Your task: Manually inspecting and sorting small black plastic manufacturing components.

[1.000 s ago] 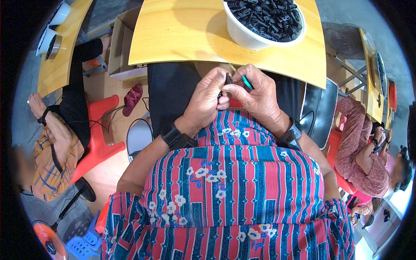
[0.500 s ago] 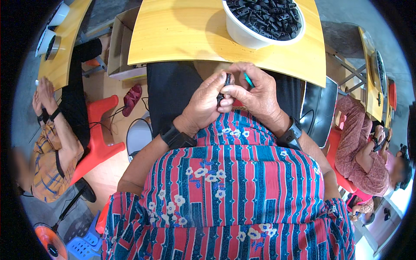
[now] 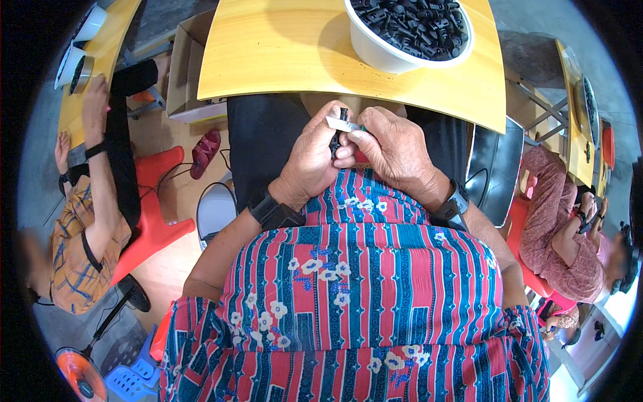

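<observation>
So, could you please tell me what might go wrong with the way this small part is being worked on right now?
The right hand holds a thin blade right against the left hand, so a slip could nick a finger. The small black part is held over the lap, off the yellow table, so if dropped it may fall to the floor. The white bowl of black parts sits close to the table's near edge.

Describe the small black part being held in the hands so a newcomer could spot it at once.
Start at the yellow wooden table with the white bowl of loose black plastic parts. Just below the table's near edge, the left hand and right hand meet over a dark lap. The small black plastic part is pinched between their fingertips, beside a thin silvery blade; unlike the bowl's pieces, it is alone.
</observation>
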Available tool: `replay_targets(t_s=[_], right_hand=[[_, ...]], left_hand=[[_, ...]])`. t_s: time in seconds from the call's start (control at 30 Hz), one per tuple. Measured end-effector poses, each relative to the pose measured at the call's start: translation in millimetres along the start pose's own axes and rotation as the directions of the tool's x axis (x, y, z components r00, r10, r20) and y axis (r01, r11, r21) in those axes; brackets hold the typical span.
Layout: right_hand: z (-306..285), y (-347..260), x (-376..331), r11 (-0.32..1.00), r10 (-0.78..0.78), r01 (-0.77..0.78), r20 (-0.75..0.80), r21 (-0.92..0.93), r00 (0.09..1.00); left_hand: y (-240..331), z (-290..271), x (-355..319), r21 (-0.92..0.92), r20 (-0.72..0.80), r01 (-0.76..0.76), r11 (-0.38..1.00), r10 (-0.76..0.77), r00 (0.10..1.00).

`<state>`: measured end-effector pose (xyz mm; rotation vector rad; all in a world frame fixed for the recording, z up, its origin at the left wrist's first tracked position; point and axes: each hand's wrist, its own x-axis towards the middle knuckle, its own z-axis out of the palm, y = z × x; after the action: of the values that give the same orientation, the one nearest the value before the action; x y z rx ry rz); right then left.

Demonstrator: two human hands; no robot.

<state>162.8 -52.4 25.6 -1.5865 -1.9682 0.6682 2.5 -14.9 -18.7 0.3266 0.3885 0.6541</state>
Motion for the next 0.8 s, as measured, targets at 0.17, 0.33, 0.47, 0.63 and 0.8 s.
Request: replay_targets(t_s=[0.17,0.33,0.47,0.63,0.8], right_hand=[[-0.1,0.2,0.1,1.0,-0.02,0.02,0.01,-0.024,1.0],[1.6,3.1,-2.3,0.999,-0.047,0.047,0.004,-0.026,0.999],[2.5,2.1,-2.6,0.999,-0.03,0.03,0.006,-0.027,1.0],[1.1,-1.7,-2.8,0.999,0.017,-0.015,0.032,-0.043,0.999],[1.5,-2.7,-2.5,0.999,0.025,-0.024,0.022,-0.027,0.999]], left_hand=[[-0.5,2.7,-1.5,0.032,-0.009,-0.001,1.0,0.001,1.0],[-2.0,3.5,-2.6,0.046,-0.009,-0.016,0.999,0.017,1.0],[-2.9,5.1,-3.2,0.027,0.004,-0.021,0.999,0.021,1.0],[-4.1,3.0,-3.6,0.015,0.006,-0.013,1.0,0.013,1.0],[-5.1,2.5,-3.7,0.034,-0.011,-0.029,0.999,0.03,0.999]])
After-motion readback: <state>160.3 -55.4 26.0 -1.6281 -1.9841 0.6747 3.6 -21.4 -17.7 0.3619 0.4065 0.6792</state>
